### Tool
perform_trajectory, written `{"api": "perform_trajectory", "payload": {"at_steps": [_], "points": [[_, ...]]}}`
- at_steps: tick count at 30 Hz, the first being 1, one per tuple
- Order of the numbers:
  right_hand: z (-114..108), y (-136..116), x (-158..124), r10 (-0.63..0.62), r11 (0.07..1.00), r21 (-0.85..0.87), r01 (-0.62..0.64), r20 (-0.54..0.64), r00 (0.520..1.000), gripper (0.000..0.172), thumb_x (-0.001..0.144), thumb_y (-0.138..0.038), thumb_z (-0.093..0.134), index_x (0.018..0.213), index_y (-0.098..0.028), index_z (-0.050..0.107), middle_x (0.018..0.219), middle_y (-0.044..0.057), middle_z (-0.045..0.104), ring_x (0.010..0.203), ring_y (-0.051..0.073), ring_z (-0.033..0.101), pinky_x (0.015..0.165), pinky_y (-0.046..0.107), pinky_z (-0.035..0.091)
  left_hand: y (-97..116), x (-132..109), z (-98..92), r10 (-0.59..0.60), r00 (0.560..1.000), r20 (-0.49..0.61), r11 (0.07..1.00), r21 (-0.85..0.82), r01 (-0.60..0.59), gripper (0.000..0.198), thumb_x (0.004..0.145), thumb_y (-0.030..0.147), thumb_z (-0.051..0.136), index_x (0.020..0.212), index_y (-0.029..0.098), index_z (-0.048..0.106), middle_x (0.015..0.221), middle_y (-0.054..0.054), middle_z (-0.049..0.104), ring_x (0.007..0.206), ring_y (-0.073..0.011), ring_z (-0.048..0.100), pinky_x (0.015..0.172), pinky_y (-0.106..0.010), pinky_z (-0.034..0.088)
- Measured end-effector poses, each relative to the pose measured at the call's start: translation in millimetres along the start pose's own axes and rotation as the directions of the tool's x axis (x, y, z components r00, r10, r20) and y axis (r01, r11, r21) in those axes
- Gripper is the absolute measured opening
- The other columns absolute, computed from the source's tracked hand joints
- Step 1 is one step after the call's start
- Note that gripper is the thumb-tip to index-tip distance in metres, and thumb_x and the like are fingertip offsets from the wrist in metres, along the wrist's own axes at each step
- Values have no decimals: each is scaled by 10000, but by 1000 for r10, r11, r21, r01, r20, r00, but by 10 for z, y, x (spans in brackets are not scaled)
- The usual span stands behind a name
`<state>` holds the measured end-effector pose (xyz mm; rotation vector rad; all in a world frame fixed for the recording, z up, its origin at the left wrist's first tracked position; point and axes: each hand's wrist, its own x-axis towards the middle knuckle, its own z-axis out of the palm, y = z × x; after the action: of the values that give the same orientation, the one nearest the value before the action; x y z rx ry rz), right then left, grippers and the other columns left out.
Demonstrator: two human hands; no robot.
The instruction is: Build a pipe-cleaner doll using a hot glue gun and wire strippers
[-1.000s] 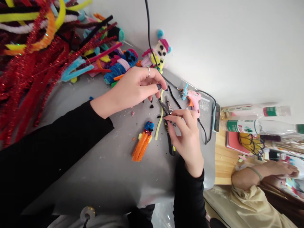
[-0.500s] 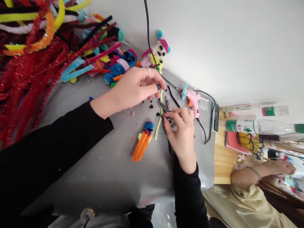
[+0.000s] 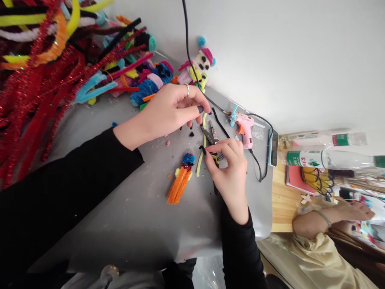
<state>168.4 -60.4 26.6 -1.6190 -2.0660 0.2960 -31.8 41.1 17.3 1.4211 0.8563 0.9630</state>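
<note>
My left hand (image 3: 177, 106), with a ring on it, hovers over the grey mat (image 3: 144, 212); its thumb and index fingertips are near each other, and whatever is between them is too small to make out. My right hand (image 3: 228, 170) pinches a small bent black piece (image 3: 202, 149) between thumb and index finger. Pliers (image 3: 209, 134) lie beneath the right fingers, beside a pale yellow-green strip (image 3: 199, 163) and a black stick (image 3: 220, 123). An orange figure with a blue head (image 3: 179, 182) lies left of the right hand. Black bits (image 3: 191, 134) lie between the hands.
Pipe cleaners (image 3: 36, 92) are heaped at upper left, beside fuzzy figures (image 3: 152, 84). A pink glue gun (image 3: 246, 129) and its cable stand right of the hands. Bottles (image 3: 339, 160) and another person's arm (image 3: 325, 218) are at the right.
The small bent black piece now shows at my right fingertips, and my right hand has shifted slightly. My left hand has barely moved.
</note>
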Motion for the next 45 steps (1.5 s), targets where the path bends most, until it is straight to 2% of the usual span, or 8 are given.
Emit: {"api": "perform_trajectory", "payload": {"at_steps": [4,9,28,31,34,38,41,45], "points": [[-75,-111,-61,81,985,142,-96,102,991,155,908,-110,658,823,-237,641,853,14,652,876,197,590,798,357,482,22,1,2,-22,1000,4,1000,1,22,199,889,55,586,844,203,711,749,-39,713,626,-153,629,626,-302,545],[-92,-159,-73,108,975,177,-136,159,981,168,900,-128,657,777,-233,614,794,1,614,820,187,553,793,359,465,17,-10,2,-23,1000,15,999,36,22,181,893,73,595,860,205,715,759,-45,722,637,-152,630,603,-284,540],[-86,-141,-67,65,974,200,-106,200,978,168,928,-125,662,802,-235,649,793,-3,627,796,181,545,804,369,450,25,-17,9,-26,999,24,998,55,24,160,875,118,608,844,228,719,754,-34,734,659,-159,642,580,-259,525],[-80,-142,-67,65,972,207,-108,205,977,178,924,-123,661,788,-234,628,786,-3,621,788,180,536,790,363,446,-18,-22,18,-41,995,94,993,116,30,157,848,129,597,870,217,726,739,-32,719,644,-163,623,571,-267,500],[-72,-150,-70,81,967,221,-128,211,974,205,918,-121,650,756,-231,589,774,-1,605,800,185,516,776,355,435,-91,-38,37,-36,959,281,962,270,-43,167,822,199,623,925,225,752,818,-14,718,752,-172,655,679,-261,506],[-63,-157,-68,95,961,236,-147,219,971,225,903,-117,636,728,-230,550,762,0,602,829,193,512,790,353,428,-144,-72,46,-68,859,507,898,406,-168,289,834,251,591,1078,225,745,1085,-42,702,1064,-217,634,954,-299,479],[-56,-155,-65,97,957,248,-151,217,971,225,897,-122,635,721,-231,549,761,4,608,857,202,524,789,351,427,-136,-91,30,-117,804,583,881,434,-187,350,854,271,568,1173,239,709,1199,-60,662,1224,-251,553,1049,-334,433],[-45,-150,-66,92,956,256,-145,209,974,226,891,-122,635,712,-231,551,742,1,592,837,198,513,774,345,425,-120,-101,14,-150,774,616,871,452,-191,353,868,279,555,1196,244,680,1250,-59,640,1296,-270,490,1083,-351,408]]}}
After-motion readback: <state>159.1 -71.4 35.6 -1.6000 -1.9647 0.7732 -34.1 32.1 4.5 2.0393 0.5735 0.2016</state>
